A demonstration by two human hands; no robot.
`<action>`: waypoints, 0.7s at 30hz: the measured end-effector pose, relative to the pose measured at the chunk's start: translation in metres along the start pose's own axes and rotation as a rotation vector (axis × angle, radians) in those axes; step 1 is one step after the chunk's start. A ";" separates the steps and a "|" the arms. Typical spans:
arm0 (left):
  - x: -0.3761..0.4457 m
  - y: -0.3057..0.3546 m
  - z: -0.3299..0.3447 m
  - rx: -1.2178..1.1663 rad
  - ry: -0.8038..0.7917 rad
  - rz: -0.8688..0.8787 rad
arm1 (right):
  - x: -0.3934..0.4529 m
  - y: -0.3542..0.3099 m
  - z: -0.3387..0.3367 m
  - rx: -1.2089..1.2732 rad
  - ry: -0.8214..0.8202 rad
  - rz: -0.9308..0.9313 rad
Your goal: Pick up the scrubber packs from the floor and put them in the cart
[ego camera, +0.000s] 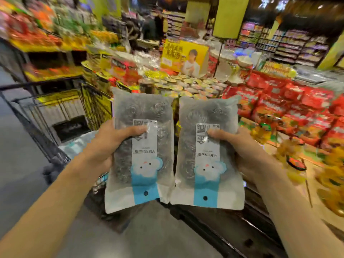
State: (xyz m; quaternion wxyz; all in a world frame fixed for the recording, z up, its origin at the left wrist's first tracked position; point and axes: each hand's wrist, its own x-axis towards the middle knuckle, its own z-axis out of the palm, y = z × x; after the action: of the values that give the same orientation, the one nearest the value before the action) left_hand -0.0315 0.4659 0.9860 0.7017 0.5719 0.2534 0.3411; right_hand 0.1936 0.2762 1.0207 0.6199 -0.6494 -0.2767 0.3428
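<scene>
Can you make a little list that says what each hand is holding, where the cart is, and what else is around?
left hand: grips the left scrubber pack
right hand: grips the right scrubber pack
packs: upright, side by side, labels upside down
cart: black wire, to the left, beyond the left hand
place: shop aisle with red snack packs on the right

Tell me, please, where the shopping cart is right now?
In the head view the cart stands at the left, beyond the left hand and its scrubber pack.

Two bare forearms reach in from the bottom corners, no sleeves showing up to the frame edge. The left hand [107,144] and right hand [240,146] wear no gloves or rings on the visible thumbs.
</scene>
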 end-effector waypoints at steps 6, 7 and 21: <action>0.034 0.012 -0.109 -0.005 0.247 -0.038 | 0.101 0.003 0.113 -0.001 -0.189 0.029; 0.038 0.014 -0.123 -0.009 0.278 -0.035 | 0.115 0.004 0.128 -0.005 -0.230 0.035; 0.141 -0.010 -0.250 -0.137 0.704 -0.071 | 0.337 0.030 0.277 -0.060 -0.565 0.134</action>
State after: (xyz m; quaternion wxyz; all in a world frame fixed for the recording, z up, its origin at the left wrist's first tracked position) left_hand -0.1256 0.7307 0.9270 0.6196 0.3618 0.4757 0.5089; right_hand 0.1793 0.7092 0.9574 0.4747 -0.5631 -0.4048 0.5420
